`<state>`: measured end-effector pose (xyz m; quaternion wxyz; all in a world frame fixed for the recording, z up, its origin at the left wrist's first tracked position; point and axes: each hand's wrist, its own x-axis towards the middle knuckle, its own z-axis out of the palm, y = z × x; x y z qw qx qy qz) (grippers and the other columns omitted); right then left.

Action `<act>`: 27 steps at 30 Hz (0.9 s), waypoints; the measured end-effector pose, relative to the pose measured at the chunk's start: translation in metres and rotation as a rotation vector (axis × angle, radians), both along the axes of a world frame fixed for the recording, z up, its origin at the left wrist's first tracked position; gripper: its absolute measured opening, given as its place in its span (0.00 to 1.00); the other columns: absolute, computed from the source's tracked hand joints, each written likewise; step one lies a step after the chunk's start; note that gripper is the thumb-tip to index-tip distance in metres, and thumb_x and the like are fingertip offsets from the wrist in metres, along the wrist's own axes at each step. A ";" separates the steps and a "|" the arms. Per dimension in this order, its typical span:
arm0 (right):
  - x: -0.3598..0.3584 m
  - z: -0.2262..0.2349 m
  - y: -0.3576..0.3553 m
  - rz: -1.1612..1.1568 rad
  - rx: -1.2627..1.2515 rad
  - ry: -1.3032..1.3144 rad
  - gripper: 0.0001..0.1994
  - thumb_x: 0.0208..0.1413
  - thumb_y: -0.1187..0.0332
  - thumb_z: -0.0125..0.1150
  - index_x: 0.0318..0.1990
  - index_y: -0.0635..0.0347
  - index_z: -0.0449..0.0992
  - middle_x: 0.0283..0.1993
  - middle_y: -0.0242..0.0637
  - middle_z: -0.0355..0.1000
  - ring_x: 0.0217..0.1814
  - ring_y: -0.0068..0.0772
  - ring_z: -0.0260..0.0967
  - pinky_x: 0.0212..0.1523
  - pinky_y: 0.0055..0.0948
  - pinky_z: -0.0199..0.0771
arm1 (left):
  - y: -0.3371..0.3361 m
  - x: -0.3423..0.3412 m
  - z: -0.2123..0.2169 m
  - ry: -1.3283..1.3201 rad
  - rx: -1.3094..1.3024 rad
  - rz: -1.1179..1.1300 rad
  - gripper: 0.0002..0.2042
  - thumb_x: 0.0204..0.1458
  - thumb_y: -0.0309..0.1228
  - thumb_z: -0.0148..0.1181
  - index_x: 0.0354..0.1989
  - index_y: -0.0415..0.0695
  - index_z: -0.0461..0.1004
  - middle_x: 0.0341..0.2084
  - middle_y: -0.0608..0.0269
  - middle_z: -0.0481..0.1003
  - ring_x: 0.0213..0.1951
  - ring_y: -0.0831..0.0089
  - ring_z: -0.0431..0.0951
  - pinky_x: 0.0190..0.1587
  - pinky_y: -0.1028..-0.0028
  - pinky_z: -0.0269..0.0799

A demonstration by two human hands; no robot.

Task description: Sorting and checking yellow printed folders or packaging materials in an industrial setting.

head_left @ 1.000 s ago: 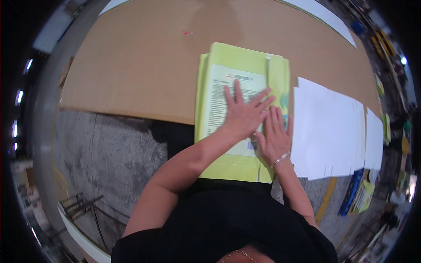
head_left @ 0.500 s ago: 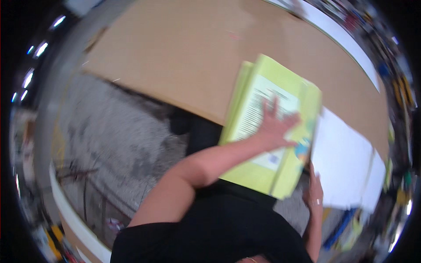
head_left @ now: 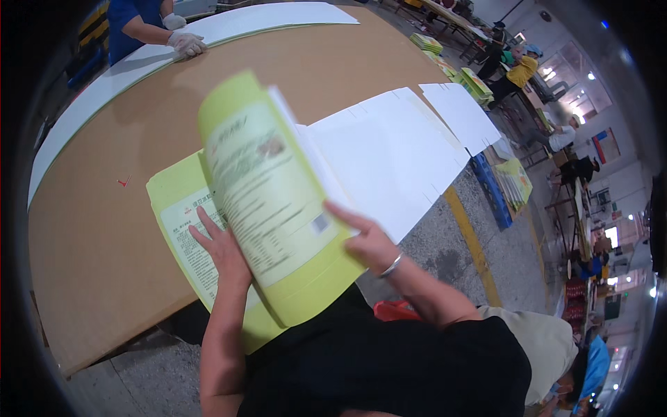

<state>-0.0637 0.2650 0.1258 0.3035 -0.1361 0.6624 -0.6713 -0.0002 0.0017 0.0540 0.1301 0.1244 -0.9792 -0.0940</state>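
Note:
A light-green printed cardboard sheet stands bent into a curl in front of me, its white back showing along the right edge. My right hand grips that edge near its lower corner, a bracelet at the wrist. Under the curl lies another green printed sheet, flat on the brown board-topped table. My left hand rests on this lower sheet with fingers spread, close beside the curled one. Large white sheets extend to the right, partly behind the curl.
Across the table, a co-worker's gloved hand touches a long white sheet at the far edge. A blue pallet and stacked green sheets stand on the floor at right, beyond a yellow floor line. Several people work farther off.
The view has swung to the right. The upper green sheet, lying nearly flat before, is now curled up. My left hand has shifted onto the lower sheet; my right hand shows at the curled edge.

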 end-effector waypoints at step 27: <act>0.056 -0.027 -0.058 0.401 0.562 0.578 0.37 0.51 0.68 0.63 0.70 0.52 0.55 0.31 0.55 0.74 0.27 0.55 0.73 0.32 0.42 0.74 | -0.012 0.006 0.012 0.070 -0.085 0.139 0.23 0.57 0.36 0.53 0.60 0.37 0.66 0.64 0.36 0.56 0.67 0.42 0.51 0.68 0.55 0.47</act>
